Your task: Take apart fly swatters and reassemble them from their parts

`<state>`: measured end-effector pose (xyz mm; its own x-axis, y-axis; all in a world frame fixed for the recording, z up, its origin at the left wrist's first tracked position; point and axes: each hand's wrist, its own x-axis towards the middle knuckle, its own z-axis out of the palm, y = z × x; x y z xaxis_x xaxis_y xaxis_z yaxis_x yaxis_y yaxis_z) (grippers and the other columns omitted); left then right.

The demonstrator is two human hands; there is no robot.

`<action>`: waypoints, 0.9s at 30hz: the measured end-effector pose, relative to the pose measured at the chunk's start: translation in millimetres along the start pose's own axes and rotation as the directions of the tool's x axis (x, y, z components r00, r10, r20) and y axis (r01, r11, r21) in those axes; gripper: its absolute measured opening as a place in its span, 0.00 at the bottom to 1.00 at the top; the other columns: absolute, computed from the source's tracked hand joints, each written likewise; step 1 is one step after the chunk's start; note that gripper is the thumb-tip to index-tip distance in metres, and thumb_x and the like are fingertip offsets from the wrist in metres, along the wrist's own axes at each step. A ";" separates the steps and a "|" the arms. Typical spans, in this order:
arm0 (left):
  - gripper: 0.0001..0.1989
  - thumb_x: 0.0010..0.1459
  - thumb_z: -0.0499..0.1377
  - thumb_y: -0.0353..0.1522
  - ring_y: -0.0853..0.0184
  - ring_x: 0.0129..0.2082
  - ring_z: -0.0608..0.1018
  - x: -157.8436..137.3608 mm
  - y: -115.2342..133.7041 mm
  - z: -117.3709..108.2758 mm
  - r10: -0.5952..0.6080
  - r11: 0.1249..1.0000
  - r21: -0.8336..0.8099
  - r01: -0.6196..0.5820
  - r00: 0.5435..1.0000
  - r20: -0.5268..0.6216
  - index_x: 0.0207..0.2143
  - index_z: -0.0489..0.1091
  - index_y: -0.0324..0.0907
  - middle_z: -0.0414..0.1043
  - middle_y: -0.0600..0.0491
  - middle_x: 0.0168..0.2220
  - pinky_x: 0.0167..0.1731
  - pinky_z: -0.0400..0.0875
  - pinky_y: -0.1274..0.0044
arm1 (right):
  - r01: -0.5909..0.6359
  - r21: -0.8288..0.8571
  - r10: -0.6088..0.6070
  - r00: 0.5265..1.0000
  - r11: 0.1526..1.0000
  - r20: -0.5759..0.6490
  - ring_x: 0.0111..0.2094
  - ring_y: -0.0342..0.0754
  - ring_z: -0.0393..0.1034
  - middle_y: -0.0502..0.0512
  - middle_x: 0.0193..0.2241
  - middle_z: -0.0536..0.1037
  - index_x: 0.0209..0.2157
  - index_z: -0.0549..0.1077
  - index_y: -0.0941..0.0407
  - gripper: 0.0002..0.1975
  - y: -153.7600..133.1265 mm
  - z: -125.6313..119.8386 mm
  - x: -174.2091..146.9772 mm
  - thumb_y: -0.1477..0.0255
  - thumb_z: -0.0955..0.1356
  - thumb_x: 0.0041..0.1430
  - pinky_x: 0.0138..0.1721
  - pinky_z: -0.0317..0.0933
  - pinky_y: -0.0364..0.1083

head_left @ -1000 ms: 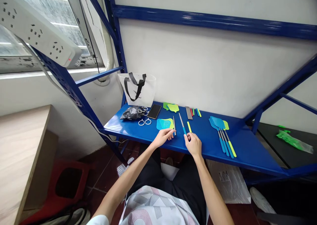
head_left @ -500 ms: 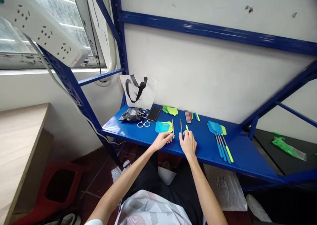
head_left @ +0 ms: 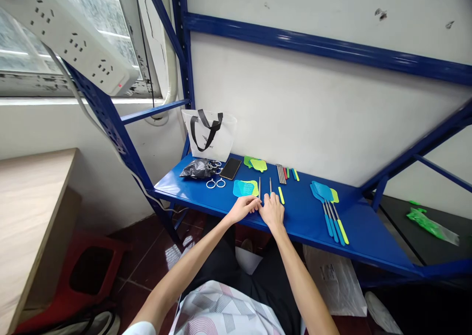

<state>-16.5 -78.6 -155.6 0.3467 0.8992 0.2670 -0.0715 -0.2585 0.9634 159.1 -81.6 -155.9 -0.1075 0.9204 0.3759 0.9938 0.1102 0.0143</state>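
Observation:
My left hand (head_left: pixel 243 209) is closed, its curled fingers at the lower end of an upright-pointing metal rod (head_left: pixel 260 186). My right hand (head_left: pixel 273 212) is beside it, its bent fingers near the rod's lower end and over the handle of a second metal rod (head_left: pixel 270 183); what its fingertips hold is hidden. A loose yellow-green handle (head_left: pixel 281 195) lies just to the right. Blue and yellow-green fly swatter heads (head_left: pixel 243 188) lie beyond my left hand.
Assembled fly swatters (head_left: pixel 326 197) lie at right. Farther back are green swatter heads (head_left: pixel 258 165), metal rods (head_left: pixel 281 174) and coloured handles (head_left: pixel 295 174). A phone (head_left: pixel 230 168), black plastic bag (head_left: pixel 197 168), white rings (head_left: pixel 216 183) and white tote bag (head_left: pixel 210 136) occupy the left of the blue shelf (head_left: pixel 368 236).
My right hand has shifted left, off the yellow-green handle and close to my left hand, with its fingers drawn together. The view has shifted slightly.

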 end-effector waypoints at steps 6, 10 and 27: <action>0.30 0.69 0.60 0.57 0.67 0.25 0.75 -0.6 3.5 -0.3 -0.036 0.999 -0.019 0.036 0.999 -0.037 0.44 0.81 0.38 0.76 0.50 0.29 0.26 0.71 0.77 | 0.013 0.043 -0.013 1.000 0.999 -0.017 0.44 0.56 0.71 0.63 0.41 0.78 0.38 0.74 0.54 0.12 -2.8 0.9 2.4 0.69 0.62 0.78 0.31 0.54 0.46; 0.29 0.69 0.60 0.57 0.70 0.21 0.71 -0.6 2.9 -1.0 -0.077 0.995 -0.073 0.069 0.991 -0.108 0.50 0.76 0.39 0.73 0.54 0.27 0.22 0.65 0.79 | -0.058 0.231 0.097 0.982 0.971 -0.161 0.38 0.53 0.71 0.59 0.35 0.76 0.37 0.71 0.53 0.19 -0.6 -2.7 -8.5 0.65 0.56 0.82 0.29 0.52 0.46; 0.31 0.63 0.65 0.60 0.67 0.28 0.77 0.5 7.6 -10.8 -0.162 0.932 -0.335 0.140 0.986 -0.038 0.43 0.73 0.39 0.74 0.52 0.31 0.26 0.72 0.76 | -0.098 0.403 0.208 0.949 0.910 -0.239 0.45 0.54 0.71 0.61 0.45 0.76 0.50 0.77 0.53 0.20 63.1 -13.0 -15.6 0.62 0.57 0.82 0.36 0.61 0.47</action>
<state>-27.0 -76.3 -147.9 0.3181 0.9418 0.1084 -0.3315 0.0034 0.9435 223.8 -93.8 -148.8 0.1110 0.8066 0.5806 0.9034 0.1616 -0.3972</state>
